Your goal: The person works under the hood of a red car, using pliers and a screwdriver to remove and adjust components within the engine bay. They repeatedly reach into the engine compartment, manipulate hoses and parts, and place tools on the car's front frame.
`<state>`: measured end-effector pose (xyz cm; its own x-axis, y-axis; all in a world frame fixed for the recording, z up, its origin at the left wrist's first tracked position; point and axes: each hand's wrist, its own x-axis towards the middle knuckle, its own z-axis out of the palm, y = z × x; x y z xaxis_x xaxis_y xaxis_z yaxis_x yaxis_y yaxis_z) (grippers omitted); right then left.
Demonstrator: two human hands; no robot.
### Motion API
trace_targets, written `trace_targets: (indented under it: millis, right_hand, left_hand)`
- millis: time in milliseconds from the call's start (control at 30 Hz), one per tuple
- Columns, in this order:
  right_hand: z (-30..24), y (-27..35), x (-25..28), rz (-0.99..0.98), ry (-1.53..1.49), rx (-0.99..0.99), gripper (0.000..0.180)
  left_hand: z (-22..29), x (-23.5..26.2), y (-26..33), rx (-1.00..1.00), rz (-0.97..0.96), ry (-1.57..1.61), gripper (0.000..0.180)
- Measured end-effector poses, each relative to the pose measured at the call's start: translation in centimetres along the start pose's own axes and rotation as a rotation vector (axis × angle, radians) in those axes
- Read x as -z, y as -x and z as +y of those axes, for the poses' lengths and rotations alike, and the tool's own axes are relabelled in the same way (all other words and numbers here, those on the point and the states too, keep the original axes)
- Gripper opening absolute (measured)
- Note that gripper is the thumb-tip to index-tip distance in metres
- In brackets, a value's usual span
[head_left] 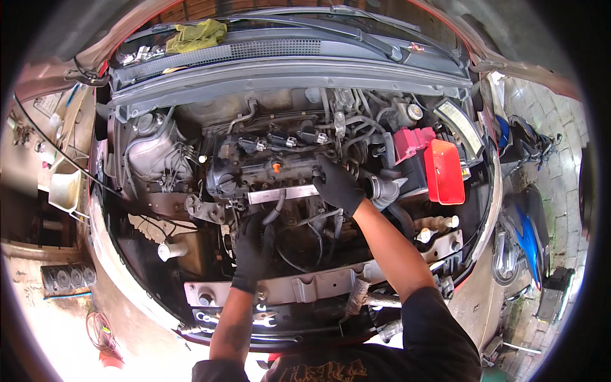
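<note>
My left hand (253, 245), in a black glove, is at the front of a car engine. Its fingers close around the lower end of a short grey rubber hose (275, 209), which crosses a silver metal strip (293, 193). My right hand (342, 186), also gloved in black, is at the right end of the black valve cover (254, 170). Its fingers are bent in against the cover's edge, and what they pinch, if anything, is hidden. An orange-handled dipstick (276, 168) stands between the hands, beyond the strip. Several ignition coils (280, 140) sit along the cover's top.
At the right, a red tray (444, 172) rests near the battery's pink cover (412, 143). An open intake duct (383, 189) lies beside my right hand. Wrenches (264, 318) lie along the front edge. A yellow-green cloth (196, 36) is below the windscreen.
</note>
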<state>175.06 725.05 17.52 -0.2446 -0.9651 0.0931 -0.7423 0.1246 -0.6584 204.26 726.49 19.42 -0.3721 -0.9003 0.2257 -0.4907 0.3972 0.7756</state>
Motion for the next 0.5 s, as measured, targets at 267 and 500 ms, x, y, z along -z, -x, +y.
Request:
trace_targets:
  millis: [267,500]
  right_hand:
    - [-3.2,9.7,4.1,-0.179,-0.086,0.442,0.041]
    - [-0.1,14.8,3.8,-0.192,-0.004,0.45,0.027]
  left_hand:
    - [-0.7,1.0,0.4,0.044,0.055,-0.028,0.04]
    - [2.3,-0.7,-3.9,-0.182,0.168,-0.149,0.04]
